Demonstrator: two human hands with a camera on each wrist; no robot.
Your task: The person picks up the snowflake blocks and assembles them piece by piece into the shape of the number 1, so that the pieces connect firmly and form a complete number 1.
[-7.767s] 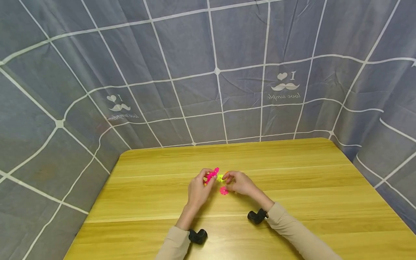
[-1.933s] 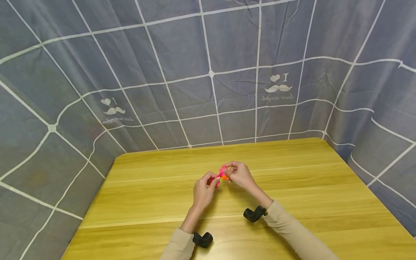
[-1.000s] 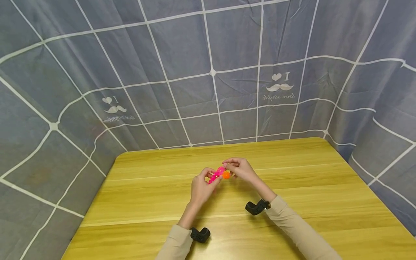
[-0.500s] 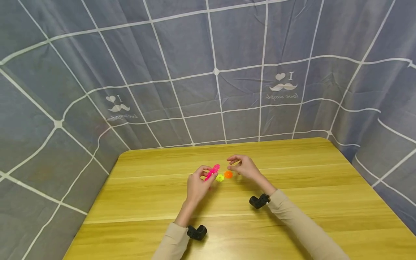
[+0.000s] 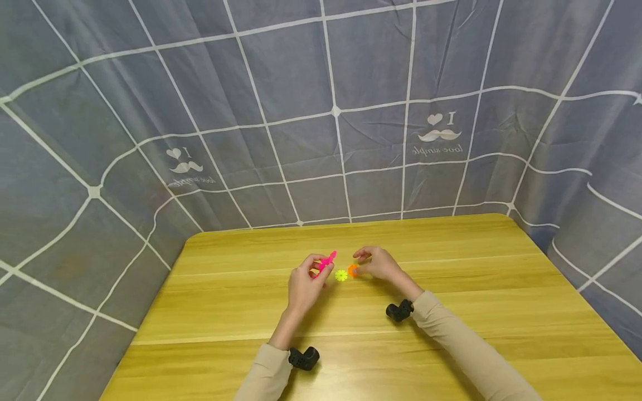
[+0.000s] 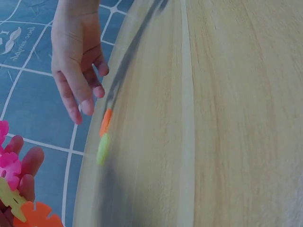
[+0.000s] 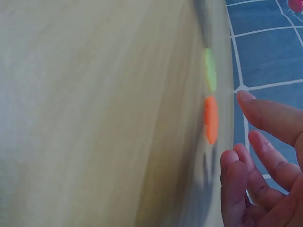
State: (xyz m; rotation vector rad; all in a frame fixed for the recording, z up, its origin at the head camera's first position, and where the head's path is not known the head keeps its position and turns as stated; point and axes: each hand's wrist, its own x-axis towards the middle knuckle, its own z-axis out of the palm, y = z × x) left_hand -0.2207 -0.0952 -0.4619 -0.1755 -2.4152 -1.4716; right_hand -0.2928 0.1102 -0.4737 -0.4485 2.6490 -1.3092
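My left hand (image 5: 302, 287) pinches a chain of slotted, flower-shaped plastic discs (image 5: 325, 263), raised off the table. Pink pieces (image 6: 10, 166), a yellow one (image 6: 10, 196) and an orange one (image 6: 40, 215) show joined in the left wrist view; the rest lies behind fingers or out of frame. A loose yellow-green disc (image 5: 341, 275) lies flat on the table, right of that hand. Beside it is a loose orange disc (image 5: 353, 271). Just over the orange disc hovers my right hand (image 5: 382, 265), its fingers (image 7: 270, 111) spread with nothing between them.
The wood-grain table (image 5: 401, 356) extends on all sides of the hands. Behind it hangs a grey curtain (image 5: 376, 139) with white lines. A black wrist camera (image 5: 304, 358) sits on the left wrist, another camera (image 5: 399, 311) on the right.
The pink disc formerly at my right hand now appears to be part of the left-hand chain. My right hand has let go, moved right, then come down toward the orange disc.
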